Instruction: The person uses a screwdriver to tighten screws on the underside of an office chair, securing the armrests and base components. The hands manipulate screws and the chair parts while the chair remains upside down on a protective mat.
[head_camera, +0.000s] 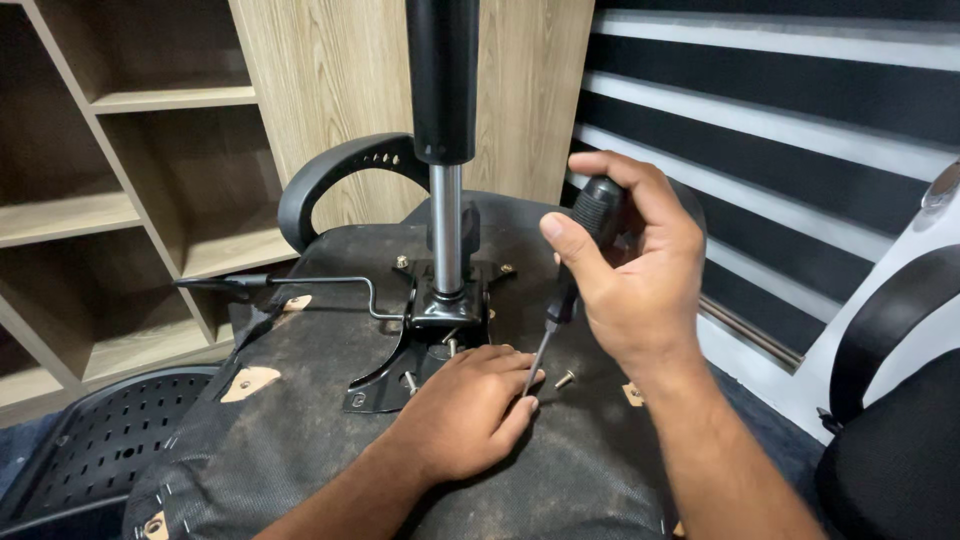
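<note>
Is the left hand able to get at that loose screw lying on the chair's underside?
Probably yes. The loose screw lies in the open just right of the left hand, with only the screwdriver shaft passing between them.

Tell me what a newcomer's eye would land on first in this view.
The right hand in the middle, gripping a black-handled screwdriver whose shaft runs down to the left hand's fingers. Just left of them, a shiny gas-lift column rises from a black metal mounting plate on the dusty underside of an upturned chair seat. A loose screw lies beside the left hand.
</note>
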